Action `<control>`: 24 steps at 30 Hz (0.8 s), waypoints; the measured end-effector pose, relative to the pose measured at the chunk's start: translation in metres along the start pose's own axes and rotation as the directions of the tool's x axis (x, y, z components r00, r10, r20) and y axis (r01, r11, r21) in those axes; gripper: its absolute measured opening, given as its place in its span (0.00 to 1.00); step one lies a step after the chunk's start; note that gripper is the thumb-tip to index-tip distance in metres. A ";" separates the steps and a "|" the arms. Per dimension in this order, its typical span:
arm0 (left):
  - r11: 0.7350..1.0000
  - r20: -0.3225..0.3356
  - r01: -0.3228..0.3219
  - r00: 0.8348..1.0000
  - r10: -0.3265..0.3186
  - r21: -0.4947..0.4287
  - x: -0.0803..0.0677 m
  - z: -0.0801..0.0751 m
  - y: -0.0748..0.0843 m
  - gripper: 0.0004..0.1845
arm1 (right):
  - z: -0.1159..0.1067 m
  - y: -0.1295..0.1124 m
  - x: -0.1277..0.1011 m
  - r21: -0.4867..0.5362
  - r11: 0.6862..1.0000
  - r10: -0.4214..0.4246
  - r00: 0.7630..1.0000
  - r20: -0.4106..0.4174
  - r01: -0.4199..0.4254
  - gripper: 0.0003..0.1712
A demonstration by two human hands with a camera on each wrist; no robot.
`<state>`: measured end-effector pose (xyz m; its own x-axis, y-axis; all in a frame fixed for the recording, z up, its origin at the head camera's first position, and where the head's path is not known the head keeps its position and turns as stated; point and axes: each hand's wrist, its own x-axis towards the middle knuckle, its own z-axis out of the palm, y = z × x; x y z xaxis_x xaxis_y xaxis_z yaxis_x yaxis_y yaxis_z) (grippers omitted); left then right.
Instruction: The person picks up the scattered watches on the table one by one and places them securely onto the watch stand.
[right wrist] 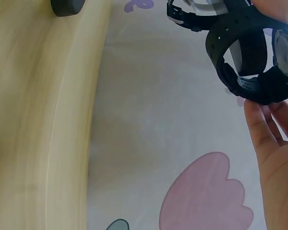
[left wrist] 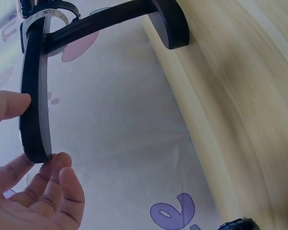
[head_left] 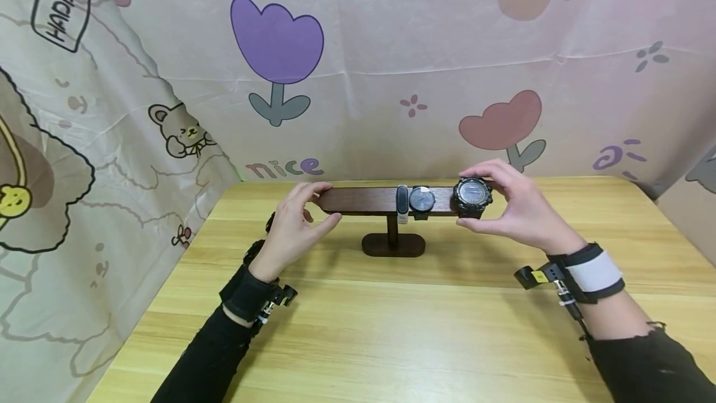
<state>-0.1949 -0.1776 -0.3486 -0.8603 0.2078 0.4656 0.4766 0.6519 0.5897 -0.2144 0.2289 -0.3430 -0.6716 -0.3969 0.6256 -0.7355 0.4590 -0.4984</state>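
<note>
While the left hand [head_left: 287, 229] pinches the watch stand [head_left: 358, 201] by one end, the right hand [head_left: 524, 211] grips the chunky watch [head_left: 472, 194] at the other, probably a strap-sliding step wanting a level shift next.

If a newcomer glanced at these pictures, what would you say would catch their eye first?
Probably the big purple tulip printed on the backdrop, left of centre in the head view. Lower down, the dark stand spans between the two hands, a chunky black watch towards its right end.
</note>
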 end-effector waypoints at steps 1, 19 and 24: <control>1.000 0.001 0.000 1.000 0.000 -0.002 0.000 0.000 0.000 0.30 | 0.001 0.000 0.001 0.001 1.000 0.000 1.000 0.000 0.000 0.48; 1.000 0.001 0.009 1.000 -0.008 -0.011 0.000 0.000 0.002 0.30 | 0.018 0.006 0.008 0.021 1.000 -0.019 0.999 0.047 0.018 0.47; 1.000 0.003 0.009 1.000 -0.009 -0.011 0.000 0.001 0.002 0.30 | 0.021 0.006 0.010 0.005 1.000 -0.017 0.998 0.059 0.016 0.47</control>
<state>-0.1940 -0.1762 -0.3482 -0.8651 0.2038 0.4584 0.4708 0.6455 0.6014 -0.2273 0.2110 -0.3523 -0.6635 -0.4507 0.5972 -0.7468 0.4483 -0.4914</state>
